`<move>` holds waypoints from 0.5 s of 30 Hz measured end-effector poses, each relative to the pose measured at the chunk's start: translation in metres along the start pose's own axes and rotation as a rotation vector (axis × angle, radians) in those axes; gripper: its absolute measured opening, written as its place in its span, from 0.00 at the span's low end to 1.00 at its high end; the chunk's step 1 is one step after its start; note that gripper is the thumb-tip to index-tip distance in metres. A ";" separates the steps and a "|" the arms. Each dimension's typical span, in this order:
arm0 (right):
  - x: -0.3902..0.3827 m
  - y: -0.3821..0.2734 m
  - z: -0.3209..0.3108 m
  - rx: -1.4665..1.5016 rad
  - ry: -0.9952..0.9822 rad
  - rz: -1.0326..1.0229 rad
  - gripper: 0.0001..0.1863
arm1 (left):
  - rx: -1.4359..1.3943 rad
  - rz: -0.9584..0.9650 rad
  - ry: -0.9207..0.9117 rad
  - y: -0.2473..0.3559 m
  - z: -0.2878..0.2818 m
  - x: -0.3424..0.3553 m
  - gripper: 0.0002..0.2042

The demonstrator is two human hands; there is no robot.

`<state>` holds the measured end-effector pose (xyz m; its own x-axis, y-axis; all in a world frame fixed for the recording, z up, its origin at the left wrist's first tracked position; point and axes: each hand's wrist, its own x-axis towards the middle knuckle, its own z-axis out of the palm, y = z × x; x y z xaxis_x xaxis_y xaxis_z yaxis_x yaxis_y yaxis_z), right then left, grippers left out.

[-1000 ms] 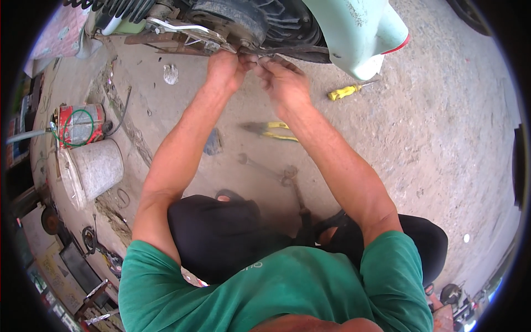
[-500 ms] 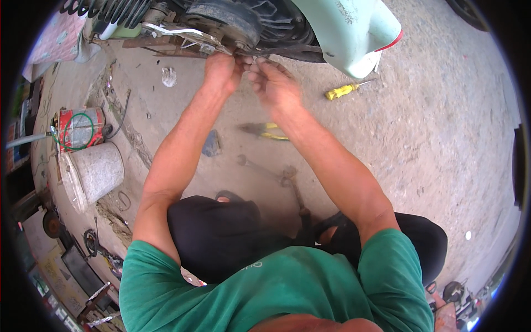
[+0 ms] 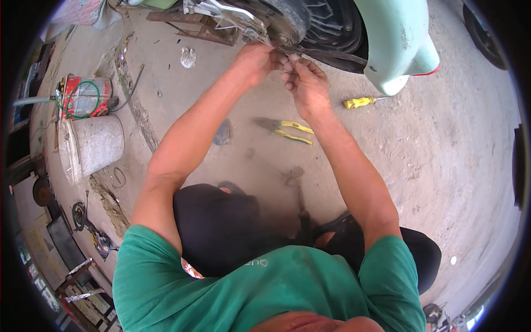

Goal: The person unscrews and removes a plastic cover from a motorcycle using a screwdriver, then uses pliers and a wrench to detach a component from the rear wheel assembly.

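Both hands meet at the lower edge of a dark wheel [image 3: 332, 27] beside a mint-green body panel [image 3: 390, 39]. My left hand [image 3: 257, 62] is closed by the end of a silver metal bracket [image 3: 227, 12], its fingertips partly hidden. My right hand [image 3: 310, 83] has its thumb and fingers pinched together, close to the left fingertips and just under a dark flat bar [image 3: 337, 57]. What either hand pinches is too small to make out. Below the right wrist lie yellow-handled pliers [image 3: 296, 131] on the ground. Right of that hand is a yellow-handled screwdriver [image 3: 359, 103].
Between my knees lies a long rusty tool [image 3: 300, 193], and a fainter wrench [image 3: 260, 160] near it. A small blue-grey piece [image 3: 223, 133] rests under my left forearm. At left stand a white bucket [image 3: 97, 145] and a red can [image 3: 86, 97]. A rusty metal stand [image 3: 204, 29] is beyond.
The whole view has shifted, so the wheel, panel and hands now sit farther right. The pliers show more fully beside my right forearm. Both hands stay together at the wheel's lower edge.
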<state>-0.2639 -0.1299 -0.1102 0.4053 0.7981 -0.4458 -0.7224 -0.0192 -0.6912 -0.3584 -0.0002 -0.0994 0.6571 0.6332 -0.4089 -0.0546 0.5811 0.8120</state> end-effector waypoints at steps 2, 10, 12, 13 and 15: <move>0.002 0.003 -0.004 -0.019 -0.031 -0.010 0.07 | -0.090 -0.045 -0.155 0.004 -0.017 0.002 0.10; -0.003 0.052 -0.028 -0.851 -0.178 0.083 0.12 | 0.244 -0.132 0.059 0.006 -0.105 -0.037 0.13; -0.011 0.076 -0.035 -1.076 -0.270 0.018 0.14 | 0.359 -0.161 0.180 0.002 -0.142 -0.054 0.12; -0.013 0.083 -0.034 -1.286 -0.348 -0.059 0.16 | 0.357 -0.157 0.199 0.000 -0.156 -0.063 0.12; -0.014 0.094 -0.030 -1.330 -0.380 -0.006 0.18 | 0.518 -0.226 0.310 -0.003 -0.183 -0.079 0.14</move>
<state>-0.3212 -0.1610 -0.1856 0.0748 0.9098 -0.4082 0.4381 -0.3977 -0.8061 -0.5480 0.0416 -0.1453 0.3575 0.6876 -0.6320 0.4810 0.4445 0.7557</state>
